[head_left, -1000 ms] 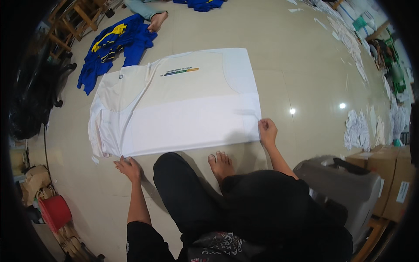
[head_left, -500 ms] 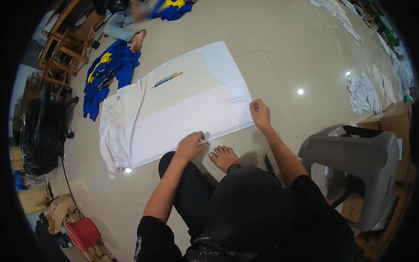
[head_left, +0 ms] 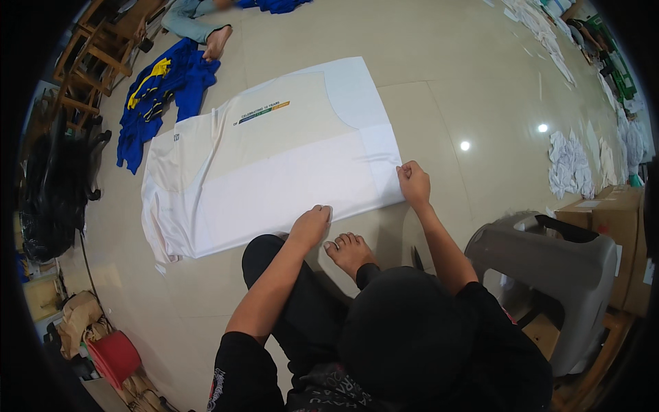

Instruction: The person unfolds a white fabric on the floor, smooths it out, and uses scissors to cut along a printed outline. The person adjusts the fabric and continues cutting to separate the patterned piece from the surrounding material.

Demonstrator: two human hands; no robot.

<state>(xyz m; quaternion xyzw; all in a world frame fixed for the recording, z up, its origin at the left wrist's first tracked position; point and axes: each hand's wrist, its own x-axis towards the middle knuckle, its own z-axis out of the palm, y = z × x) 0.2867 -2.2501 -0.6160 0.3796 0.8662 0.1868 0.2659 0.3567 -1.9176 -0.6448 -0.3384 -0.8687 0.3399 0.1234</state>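
Observation:
A white and cream shirt (head_left: 288, 172) lies spread on the tiled floor in front of me, one side folded in and a small coloured print on its chest area. My left hand (head_left: 311, 225) is closed on the middle of its near edge, fingers pinched together. At the near right corner, my right hand (head_left: 414, 184) pinches the cloth between thumb and fingers. My bare foot (head_left: 350, 253) rests on the floor between the two hands. Wrinkled sleeve cloth (head_left: 165, 220) gathers at the shirt's left end.
Blue and yellow garments (head_left: 161, 96) lie beyond the shirt at the left, by another person's foot (head_left: 218, 42). A grey plastic stool (head_left: 549, 268) and cardboard boxes (head_left: 618, 226) stand at my right. White cloth scraps (head_left: 570, 165) lie at far right; a black-handled tool (head_left: 417, 258) lies near my foot.
My left hand has shifted slightly right along the near edge, and its fingers have closed on the cloth. My right hand stays at the corner. The whole view has shifted a little.

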